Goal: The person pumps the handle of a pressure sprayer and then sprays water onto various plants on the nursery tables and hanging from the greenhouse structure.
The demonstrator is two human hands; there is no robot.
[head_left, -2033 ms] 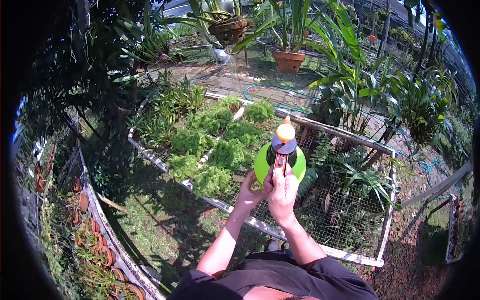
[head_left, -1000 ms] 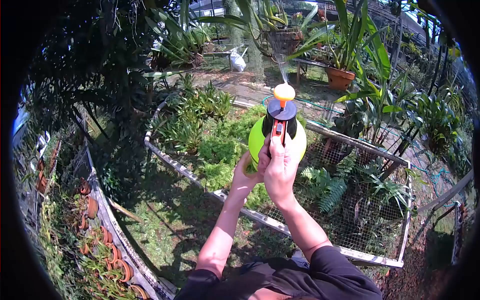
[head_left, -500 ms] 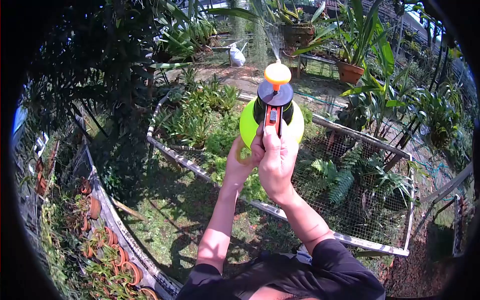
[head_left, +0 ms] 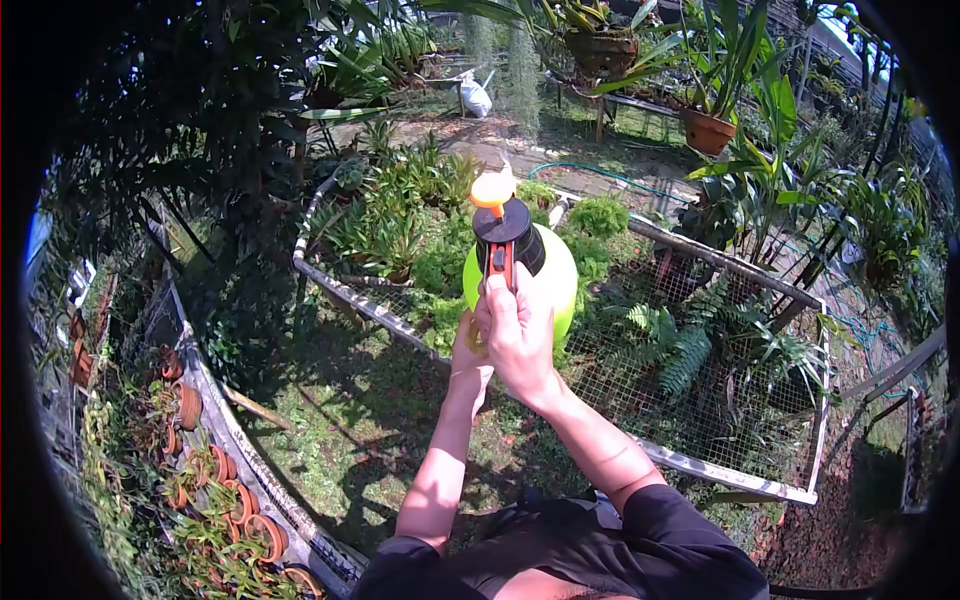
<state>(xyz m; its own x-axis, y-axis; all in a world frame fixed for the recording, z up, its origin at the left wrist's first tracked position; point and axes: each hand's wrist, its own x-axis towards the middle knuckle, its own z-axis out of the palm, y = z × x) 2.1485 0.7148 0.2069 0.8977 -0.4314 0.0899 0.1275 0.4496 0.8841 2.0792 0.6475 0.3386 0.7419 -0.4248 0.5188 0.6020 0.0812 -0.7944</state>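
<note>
A yellow-green pump sprayer bottle with a black collar and an orange knob is held up in front of me. My right hand is wrapped round its red and black handle, the thumb on top by the slide button. Close beside it on the left, my left hand is closed against the lower part of the sprayer, its fingers partly hidden. A faint spray rises past the orange knob.
A fenced bed of ferns lies at the right, bordered by a pale rail. Hanging above is a potted plant in a clay pot. Several clay pots stand at lower left. A white bag is farther back.
Both hands and the sprayer have moved left and slightly down. The sprayer now tilts to the left, and the spray beyond its knob looks fainter.
</note>
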